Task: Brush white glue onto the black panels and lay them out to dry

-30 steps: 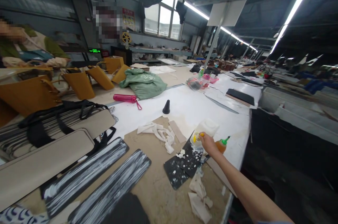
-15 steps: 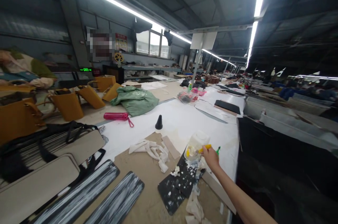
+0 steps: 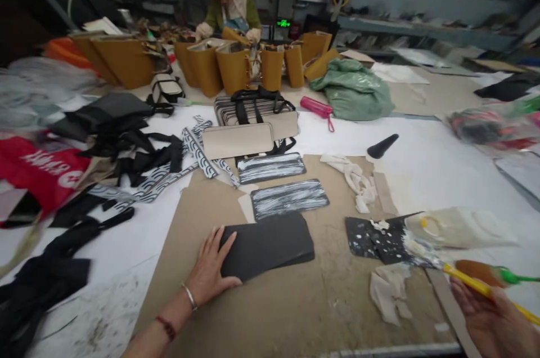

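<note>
The left hand (image 3: pixel 211 271), fingers spread, rests on the left end of a dark panel (image 3: pixel 268 245) lying on the brown board (image 3: pixel 295 313), just below two white-streaked strips (image 3: pixel 290 198). The right hand (image 3: pixel 493 316) grips a yellow-handled brush (image 3: pixel 468 281), its white-smeared head near a translucent container (image 3: pixel 458 228) (a green-tipped bottle (image 3: pixel 476 272) lies just beside the handle).

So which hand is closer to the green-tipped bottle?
The right hand: it's close beside the bottle, holding the brush. The left hand is farther left, on the black panel.
</note>
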### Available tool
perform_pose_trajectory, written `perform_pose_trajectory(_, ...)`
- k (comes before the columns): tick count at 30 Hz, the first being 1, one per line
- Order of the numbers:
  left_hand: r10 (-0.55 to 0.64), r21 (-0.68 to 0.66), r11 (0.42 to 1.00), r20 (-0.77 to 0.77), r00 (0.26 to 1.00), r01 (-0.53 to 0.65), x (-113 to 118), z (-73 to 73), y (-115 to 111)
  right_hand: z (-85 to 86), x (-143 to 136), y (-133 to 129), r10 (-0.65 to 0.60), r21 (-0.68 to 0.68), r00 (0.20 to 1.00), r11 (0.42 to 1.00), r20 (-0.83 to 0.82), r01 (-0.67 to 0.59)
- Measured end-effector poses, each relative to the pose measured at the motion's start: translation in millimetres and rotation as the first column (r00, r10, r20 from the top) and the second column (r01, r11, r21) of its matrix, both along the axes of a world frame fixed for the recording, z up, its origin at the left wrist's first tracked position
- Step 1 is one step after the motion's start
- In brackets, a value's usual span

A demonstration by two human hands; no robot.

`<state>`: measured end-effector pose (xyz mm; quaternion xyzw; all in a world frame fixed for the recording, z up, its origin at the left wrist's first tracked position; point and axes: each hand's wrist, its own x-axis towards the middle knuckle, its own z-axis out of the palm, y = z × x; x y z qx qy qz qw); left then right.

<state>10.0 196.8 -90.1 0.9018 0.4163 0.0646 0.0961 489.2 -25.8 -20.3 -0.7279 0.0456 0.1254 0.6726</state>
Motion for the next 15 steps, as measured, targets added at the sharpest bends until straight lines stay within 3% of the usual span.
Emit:
perform_pose_trajectory(3,-0.068,0.073,0.995,0.093,0.993,0.061,-10.7,4.4,-9.6,5.4,-62.4,28.4,0.035,0.039,0.984,0.999,-0.174,-0.028)
perform_pose_trajectory(6,-0.138,0.094,0.988,0.15,0.979,0.125,-24.1,7.2,-21.2,8.6,-126.2,61.6,0.277,0.114,0.948,0.959,-0.155,-0.261)
perform_pose_trajectory(9,-0.224,0.048,0.974,0.12,0.967,0.22,-32.1,7.4,-29.8,8.2,-181.6,91.2,0.429,0.118,0.894,0.902,-0.129,-0.416)
perform_pose_trajectory(12,-0.248,0.012,0.969,0.069,0.966,0.248,-33.7,4.6,-32.0,6.4,-219.3,111.3,0.501,0.122,0.856,0.865,-0.131,-0.488)
perform_pose_trajectory(15,-0.247,0.017,0.969,0.084,0.965,0.246,-34.9,0.4,-27.5,5.3,-238.3,120.9,0.522,0.126,0.842,0.852,-0.136,-0.508)
